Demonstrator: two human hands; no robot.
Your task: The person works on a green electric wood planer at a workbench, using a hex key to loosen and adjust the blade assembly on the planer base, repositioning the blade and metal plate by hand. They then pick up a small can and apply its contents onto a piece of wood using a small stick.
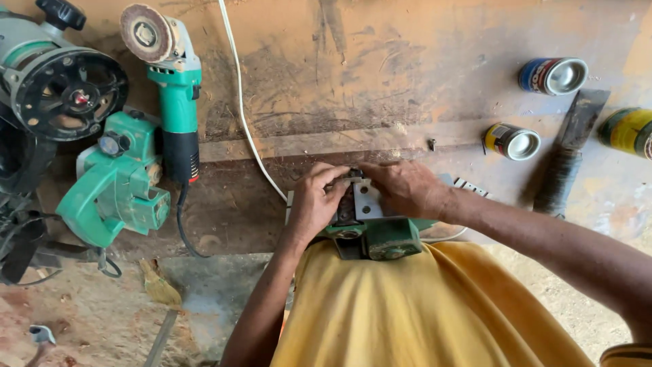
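A green power tool (380,234) with a grey metal plate lies upside down at the near edge of the wooden workbench (380,81), against my yellow shirt. My left hand (316,200) grips its left side, fingers curled over the top of the metal part. My right hand (407,187) covers the right side of the same plate, fingertips meeting the left hand's over a small dark part. A white cable (241,102) runs from the tool up across the bench.
A green angle grinder (173,81), a green planer (115,183) and a round grey router (58,85) lie at the left. Two small tins (553,75) (513,141), a larger can (628,130) and a dark scraper (570,153) sit at the right. Sawdust-covered floor shows below.
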